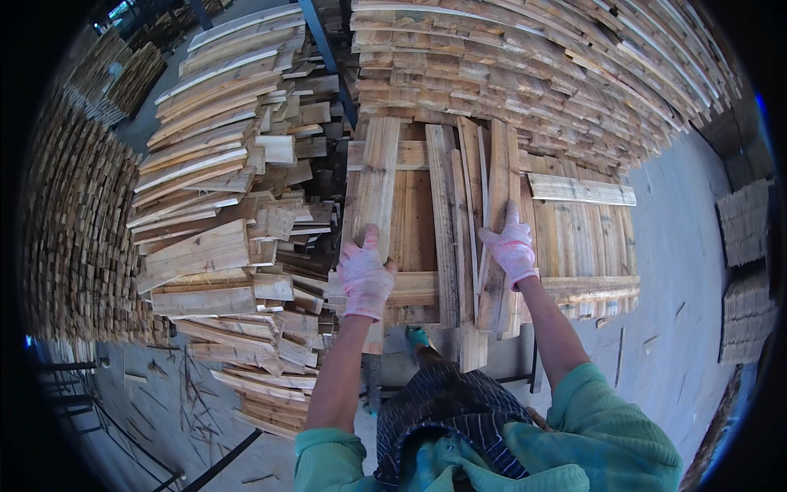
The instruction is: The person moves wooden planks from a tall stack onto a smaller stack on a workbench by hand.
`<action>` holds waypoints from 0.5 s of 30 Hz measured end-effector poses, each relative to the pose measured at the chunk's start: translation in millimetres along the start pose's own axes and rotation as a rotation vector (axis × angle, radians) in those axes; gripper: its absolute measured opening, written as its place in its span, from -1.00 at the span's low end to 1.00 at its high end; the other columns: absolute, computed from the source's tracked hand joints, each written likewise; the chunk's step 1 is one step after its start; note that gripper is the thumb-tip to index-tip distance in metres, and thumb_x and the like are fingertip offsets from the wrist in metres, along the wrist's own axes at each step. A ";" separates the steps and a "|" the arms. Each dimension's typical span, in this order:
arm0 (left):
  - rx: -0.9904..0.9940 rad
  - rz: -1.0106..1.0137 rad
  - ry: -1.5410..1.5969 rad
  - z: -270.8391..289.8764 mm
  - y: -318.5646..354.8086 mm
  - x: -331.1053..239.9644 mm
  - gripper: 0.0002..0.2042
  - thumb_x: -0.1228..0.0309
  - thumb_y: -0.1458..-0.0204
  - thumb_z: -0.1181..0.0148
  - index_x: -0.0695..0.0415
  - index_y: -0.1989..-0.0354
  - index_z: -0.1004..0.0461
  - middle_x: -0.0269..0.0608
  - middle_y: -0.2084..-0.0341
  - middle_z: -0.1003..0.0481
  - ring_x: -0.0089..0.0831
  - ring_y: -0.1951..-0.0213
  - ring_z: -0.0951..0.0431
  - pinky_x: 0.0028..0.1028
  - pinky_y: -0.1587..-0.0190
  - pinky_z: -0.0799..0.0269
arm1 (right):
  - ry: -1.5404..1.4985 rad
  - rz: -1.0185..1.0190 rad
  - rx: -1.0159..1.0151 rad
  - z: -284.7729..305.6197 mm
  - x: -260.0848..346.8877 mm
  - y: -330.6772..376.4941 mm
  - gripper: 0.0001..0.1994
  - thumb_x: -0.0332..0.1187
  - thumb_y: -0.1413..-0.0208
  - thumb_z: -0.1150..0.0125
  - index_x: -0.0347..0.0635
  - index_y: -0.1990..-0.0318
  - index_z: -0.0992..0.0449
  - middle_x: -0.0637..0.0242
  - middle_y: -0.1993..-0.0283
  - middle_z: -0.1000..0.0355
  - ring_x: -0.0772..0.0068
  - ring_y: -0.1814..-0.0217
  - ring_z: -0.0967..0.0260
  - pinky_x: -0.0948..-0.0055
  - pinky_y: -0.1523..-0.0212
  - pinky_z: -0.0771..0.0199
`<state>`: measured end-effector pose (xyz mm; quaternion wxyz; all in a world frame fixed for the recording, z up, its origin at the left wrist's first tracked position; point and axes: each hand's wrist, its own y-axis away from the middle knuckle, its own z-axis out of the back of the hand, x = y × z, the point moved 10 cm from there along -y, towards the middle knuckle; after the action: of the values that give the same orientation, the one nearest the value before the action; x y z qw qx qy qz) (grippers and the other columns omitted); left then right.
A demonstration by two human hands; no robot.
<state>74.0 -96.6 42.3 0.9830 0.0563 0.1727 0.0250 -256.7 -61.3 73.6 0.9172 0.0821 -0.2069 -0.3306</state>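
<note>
Both my hands wear pale pink-and-white work gloves. My left hand (366, 277) grips the lower part of a wooden board (379, 168), index finger stretched along it and thumb at its right side. My right hand (511, 249) is closed around another wooden board (497, 205), thumb over its left edge and index finger pointing away from me. Between them a grey-brown plank (443, 221) and several narrower pieces lie lengthwise over a crosswise slat (414, 287). A short loose board (474, 346) juts toward me below. The undersides of the held boards are hidden.
A tall stack of boards (492, 74) rises behind the work spot. On the left stands an uneven pile of boards (205, 164) beside a blue metal post (320, 37). More planks (586, 221) lie at right. Wood scraps litter the concrete floor (668, 238); further stacks (744, 221) stand far right.
</note>
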 end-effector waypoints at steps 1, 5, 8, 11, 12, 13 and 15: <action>-0.009 -0.003 0.001 10.5 -0.7 -2.0 -0.28 0.18 0.09 -0.42 -0.18 -0.28 -0.21 0.20 -0.12 -0.28 0.19 -0.10 -0.41 -0.01 -0.16 -0.33 | -0.070 0.038 -0.010 2.9 -6.5 0.4 0.04 0.05 0.04 -0.41 0.06 -0.54 0.08 -0.28 -0.28 -0.19 -0.28 -0.33 -0.24 -0.04 -0.29 -0.34; 0.111 0.080 -0.005 14.8 -25.6 27.2 -0.20 0.12 0.06 -0.40 -0.24 -0.39 -0.13 0.24 -0.16 -0.25 0.19 -0.12 -0.40 -0.01 -0.18 -0.32 | -0.377 0.305 0.051 -19.6 32.6 32.0 0.02 -0.03 0.04 -0.43 -0.03 -0.54 0.04 -0.27 -0.25 -0.21 -0.20 -0.30 -0.30 0.07 -0.30 -0.34; 0.120 0.062 0.049 7.9 -26.6 23.0 -0.24 0.08 0.01 -0.37 -0.23 -0.38 -0.13 0.29 -0.20 -0.23 0.24 -0.16 -0.38 0.02 -0.17 -0.33 | -0.552 0.437 0.128 -40.2 91.8 56.2 0.00 -0.03 0.03 -0.40 -0.09 -0.53 0.02 -0.31 -0.22 -0.24 -0.24 -0.26 -0.32 0.06 -0.27 -0.36; 0.030 0.112 0.317 3.8 -40.5 52.1 -0.32 0.00 -0.16 -0.15 0.00 -0.39 -0.12 0.31 -0.19 -0.28 0.27 -0.17 -0.38 0.08 -0.14 -0.36 | -0.204 0.267 0.164 -80.8 132.9 58.5 -0.05 0.09 -0.04 -0.30 -0.12 -0.50 0.01 -0.38 -0.18 -0.25 -0.40 -0.21 -0.30 -0.06 -0.24 -0.34; -0.036 0.153 0.369 -4.1 -47.5 72.2 -0.34 -0.01 -0.19 -0.09 0.04 -0.39 -0.11 0.29 -0.17 -0.32 0.24 -0.16 -0.40 0.08 -0.12 -0.39 | -0.057 0.313 0.158 -104.0 150.7 58.8 -0.08 0.12 -0.08 -0.27 -0.12 -0.49 -0.01 -0.33 -0.13 -0.27 -0.38 -0.17 -0.32 -0.10 -0.18 -0.38; 0.064 0.156 0.410 -30.4 -51.0 93.7 -0.32 -0.05 -0.25 0.05 0.19 -0.38 -0.10 0.30 -0.14 -0.40 0.25 -0.09 -0.48 0.08 -0.07 -0.43 | -0.073 0.331 0.137 -117.7 172.9 71.3 -0.12 0.09 -0.09 -0.26 -0.10 -0.48 -0.03 -0.30 -0.11 -0.26 -0.37 -0.15 -0.33 -0.10 -0.14 -0.40; 0.074 0.172 0.373 -30.7 -56.5 86.2 -0.34 -0.04 -0.27 0.07 0.20 -0.37 -0.10 0.29 -0.14 -0.42 0.26 -0.06 -0.51 0.06 -0.06 -0.45 | -0.125 0.302 0.127 -128.1 183.8 69.0 -0.18 0.07 -0.13 -0.22 -0.04 -0.47 -0.06 -0.33 -0.15 -0.22 -0.41 -0.16 -0.33 -0.11 -0.12 -0.42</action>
<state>146.1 -143.6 -22.2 0.9256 0.1011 0.3468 0.1125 -33.8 -124.3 37.8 0.9348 0.0871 -0.2937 -0.1799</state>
